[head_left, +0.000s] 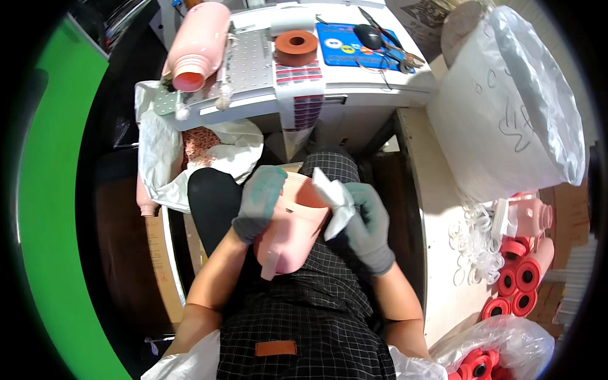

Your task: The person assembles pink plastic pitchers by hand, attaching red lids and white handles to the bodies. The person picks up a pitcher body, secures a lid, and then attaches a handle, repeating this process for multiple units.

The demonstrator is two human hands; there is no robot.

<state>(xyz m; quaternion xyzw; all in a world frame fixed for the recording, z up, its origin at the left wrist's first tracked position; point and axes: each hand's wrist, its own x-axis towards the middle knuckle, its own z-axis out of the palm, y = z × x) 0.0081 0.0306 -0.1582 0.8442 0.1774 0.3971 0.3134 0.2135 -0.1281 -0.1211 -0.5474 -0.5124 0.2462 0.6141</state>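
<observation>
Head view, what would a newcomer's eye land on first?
Probably the pink vessel in the middle, gripped by the gloved left hand, with a white cloth in the gloved right hand beside its rim. Next, perhaps, the bright green surface along the left edge and the bulky white sack at upper right.

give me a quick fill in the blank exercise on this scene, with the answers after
1. The left hand grips a container whose colour is ____.
2. The right hand holds a crumpled sheet whose colour is ____.
3. Both hands are covered by grey-green ____.
4. A rounded black object lies on a flat mat whose main colour is ____.

Missing words: pink; white; gloves; blue.
</observation>
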